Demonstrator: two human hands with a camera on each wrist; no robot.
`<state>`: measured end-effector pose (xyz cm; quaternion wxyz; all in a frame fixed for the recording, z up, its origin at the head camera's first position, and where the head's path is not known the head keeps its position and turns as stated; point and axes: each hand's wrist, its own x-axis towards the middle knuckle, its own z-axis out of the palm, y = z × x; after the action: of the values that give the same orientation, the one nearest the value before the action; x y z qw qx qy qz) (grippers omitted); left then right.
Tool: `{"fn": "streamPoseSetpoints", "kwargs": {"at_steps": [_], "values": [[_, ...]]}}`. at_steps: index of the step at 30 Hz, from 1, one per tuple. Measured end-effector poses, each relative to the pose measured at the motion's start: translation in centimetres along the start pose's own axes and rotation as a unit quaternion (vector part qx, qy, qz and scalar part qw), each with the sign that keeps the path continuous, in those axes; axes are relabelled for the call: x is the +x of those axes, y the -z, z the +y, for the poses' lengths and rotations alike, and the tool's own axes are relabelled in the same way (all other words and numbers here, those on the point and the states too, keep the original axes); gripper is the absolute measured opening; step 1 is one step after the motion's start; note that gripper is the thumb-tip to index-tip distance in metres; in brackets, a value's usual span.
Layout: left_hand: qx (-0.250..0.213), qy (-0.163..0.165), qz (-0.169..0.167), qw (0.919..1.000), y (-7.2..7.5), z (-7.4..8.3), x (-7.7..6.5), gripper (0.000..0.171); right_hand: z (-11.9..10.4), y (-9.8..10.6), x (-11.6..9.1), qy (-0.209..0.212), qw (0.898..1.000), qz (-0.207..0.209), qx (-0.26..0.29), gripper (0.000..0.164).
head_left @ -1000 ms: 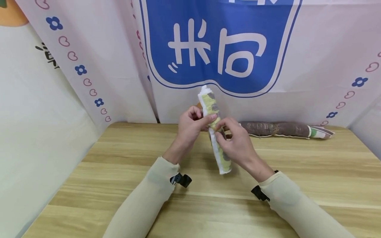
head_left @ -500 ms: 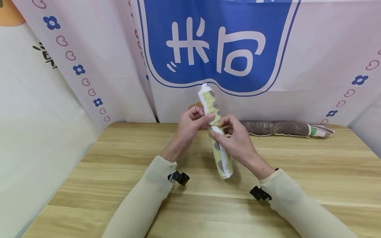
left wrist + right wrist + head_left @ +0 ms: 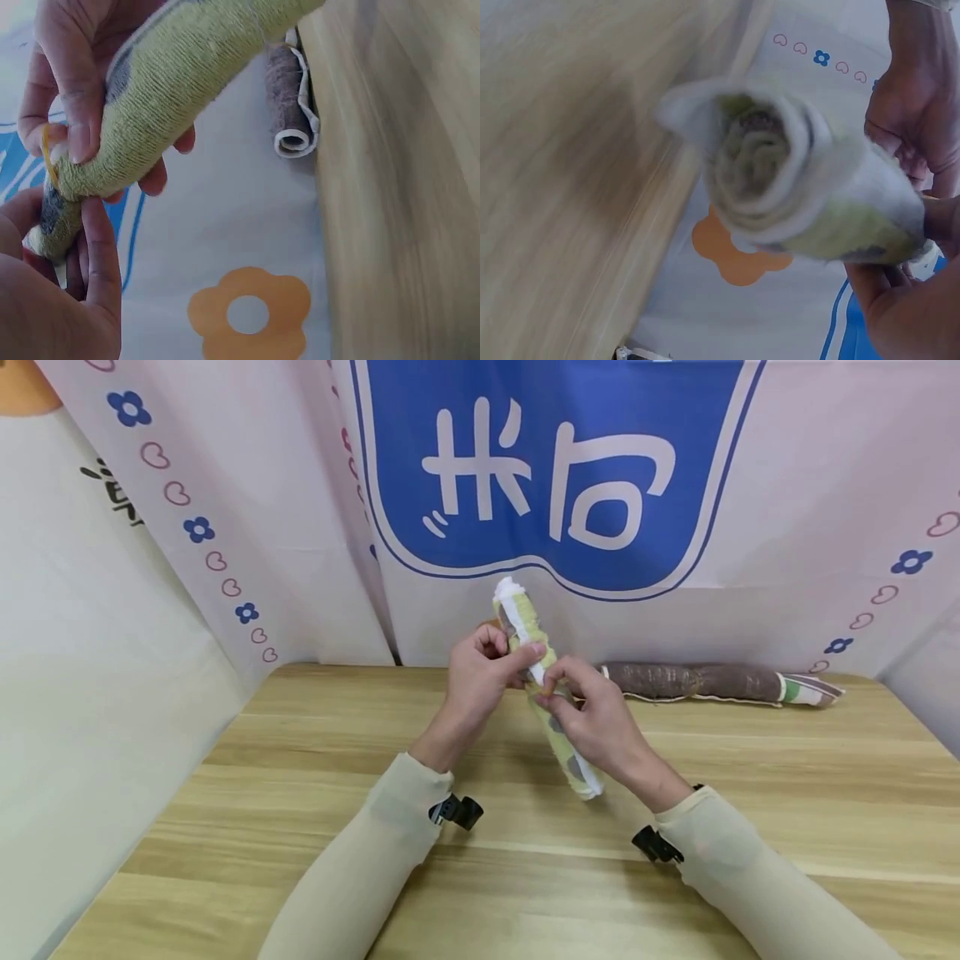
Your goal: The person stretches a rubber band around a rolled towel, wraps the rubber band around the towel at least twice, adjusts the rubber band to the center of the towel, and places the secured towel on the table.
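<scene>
A rolled towel (image 3: 566, 747), yellow-green with grey patches and a white edge, is held tilted above the table. My left hand (image 3: 480, 672) grips its upper half, thumb across the front. Just below, my right hand (image 3: 588, 706) pinches at the middle of the roll with thumb and forefinger. A thin yellow rubber band (image 3: 49, 157) loops beside the right fingers in the left wrist view, where the towel is squeezed narrow. Behind the hands part of the band is hidden. The right wrist view shows the towel's blurred spiral end (image 3: 757, 157).
A second rolled towel (image 3: 660, 682), brown with a white and green end, lies along the back edge of the wooden table (image 3: 300, 793), narrowed at its middle. Directly behind the table hangs a printed cloth (image 3: 787, 510) with a blue emblem.
The towel has turned in the hands and its lower end has swung right. My right thumb has drawn in from lying along the roll to a pinch at the middle. The left hand keeps its grip.
</scene>
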<state>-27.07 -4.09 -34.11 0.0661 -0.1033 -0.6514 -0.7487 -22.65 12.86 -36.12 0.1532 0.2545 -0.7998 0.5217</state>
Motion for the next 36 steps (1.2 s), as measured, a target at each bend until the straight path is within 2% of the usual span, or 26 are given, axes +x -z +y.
{"fn": "streamPoseSetpoints", "kwargs": {"at_steps": [4, 8, 11, 14, 18, 21, 23, 25, 28, 31, 34, 36], "values": [[0.039, -0.03, 0.02, 0.9986, -0.2, 0.2, -0.3, 0.038, -0.3, 0.2, 0.0, -0.033, 0.999, -0.003, -0.012, 0.023], [0.064, -0.055, 0.029, 0.996, -0.3, 0.1, -0.6, 0.037, -0.5, -0.1, 0.1, -0.033, 0.995, 0.0, -0.096, 0.043], [0.065, -0.062, 0.021, 0.9958, -0.2, -0.1, -0.6, 0.037, -0.8, -0.3, 0.0, -0.02, 0.989, 0.019, -0.142, 0.047], [0.029, -0.05, -0.014, 0.9982, 0.0, -0.3, -0.4, 0.03, -0.9, 0.0, 0.1, -0.031, 0.992, 0.035, -0.12, 0.041], [-0.033, -0.007, -0.076, 0.9966, 0.5, -0.7, 0.1, 0.022, -0.7, 0.4, 0.1, -0.082, 0.996, 0.025, -0.034, 0.038], [-0.044, 0.007, -0.084, 0.9954, 0.7, -1.0, 0.3, 0.025, -0.5, 0.4, 0.1, -0.097, 0.995, 0.008, 0.003, 0.037], [-0.039, 0.002, -0.074, 0.9965, 0.6, -1.1, 0.3, 0.029, -0.5, 0.3, 0.0, -0.084, 0.996, 0.004, 0.011, 0.036], [-0.03, -0.004, -0.061, 0.9977, 0.5, -1.1, 0.2, 0.032, -0.3, 0.1, 0.0, -0.053, 0.999, 0.009, -0.005, 0.034], [-0.016, -0.011, -0.046, 0.9988, 0.3, -0.9, 0.1, 0.035, -0.2, -0.1, 0.0, 0.015, 0.998, 0.024, -0.054, 0.032], [-0.003, -0.014, -0.034, 0.9993, 0.2, -0.8, 0.1, 0.036, 0.1, -0.3, 0.0, 0.076, 0.99, 0.042, -0.111, 0.029], [0.006, -0.013, -0.025, 0.9996, 0.1, -0.6, 0.0, 0.037, 0.1, -0.3, 0.0, 0.1, 0.984, 0.047, -0.142, 0.027], [0.01, -0.011, -0.02, 0.9997, 0.1, -0.6, 0.0, 0.037, 0.1, -0.3, 0.0, 0.094, 0.983, 0.042, -0.152, 0.027]]}}
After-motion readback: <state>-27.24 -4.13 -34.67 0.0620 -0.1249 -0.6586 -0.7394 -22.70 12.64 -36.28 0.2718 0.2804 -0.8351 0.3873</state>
